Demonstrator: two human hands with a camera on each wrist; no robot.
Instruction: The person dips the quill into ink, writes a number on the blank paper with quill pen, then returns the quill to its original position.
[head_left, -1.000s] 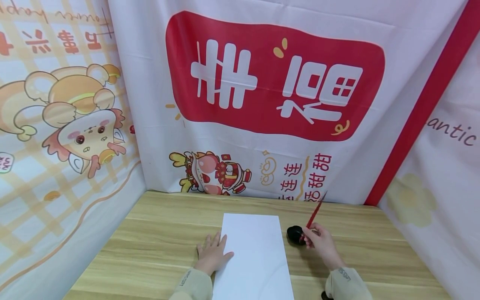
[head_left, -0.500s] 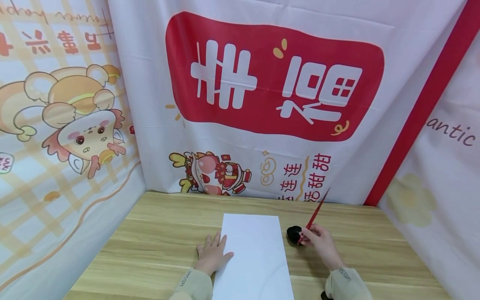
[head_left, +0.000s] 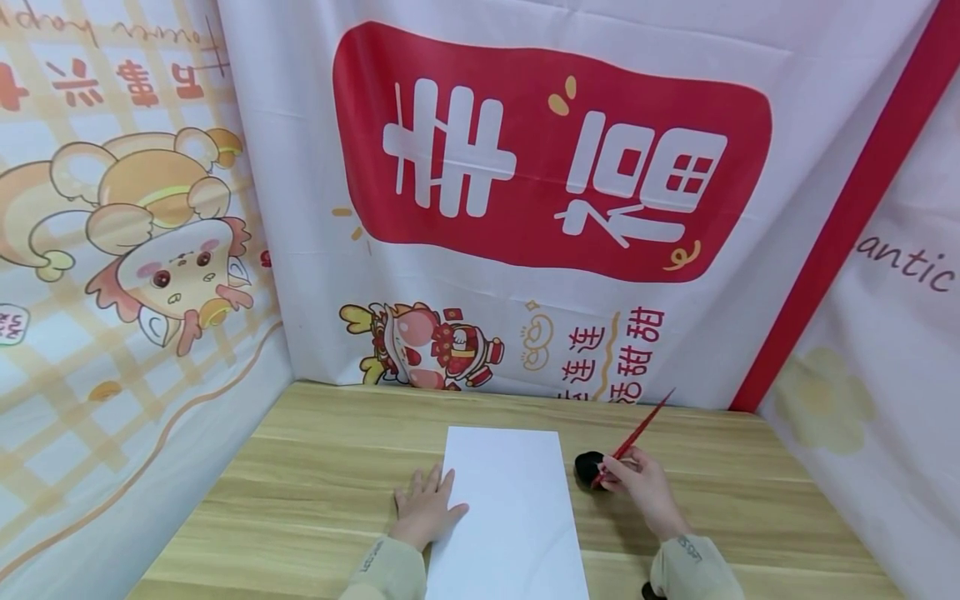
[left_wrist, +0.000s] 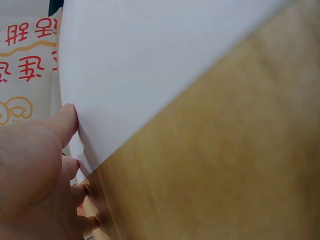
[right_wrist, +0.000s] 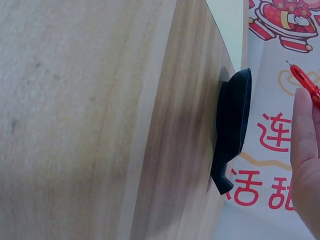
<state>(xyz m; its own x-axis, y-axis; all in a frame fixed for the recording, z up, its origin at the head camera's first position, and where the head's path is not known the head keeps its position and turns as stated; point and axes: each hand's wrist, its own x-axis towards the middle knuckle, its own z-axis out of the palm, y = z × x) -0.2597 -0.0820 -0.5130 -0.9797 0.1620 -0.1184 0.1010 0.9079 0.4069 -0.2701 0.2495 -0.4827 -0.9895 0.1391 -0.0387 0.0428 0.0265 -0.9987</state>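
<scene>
My left hand (head_left: 426, 508) lies spread over the left edge of a white sheet of paper (head_left: 510, 508). In the left wrist view its thumb (left_wrist: 67, 122) presses on the sheet, and the other fingertips reach the wooden table past the paper's edge. My right hand (head_left: 643, 490) pinches a slim red pen (head_left: 641, 429), whose long tapering end leans up and to the right. The pen's thin tip shows at the upper right of the right wrist view, above a small black dish (right_wrist: 235, 112) with a short stub at one end. That dish stands right of the paper.
A wooden table (head_left: 330, 467) carries everything. Printed cloth walls (head_left: 300, 250) close off the back and both sides. Part of a black object (head_left: 651, 592) shows by the right sleeve at the bottom edge.
The red pen was blurred and steeper a second ago; its upper end now leans further right and lower. The left hand, paper and black dish stay put.
</scene>
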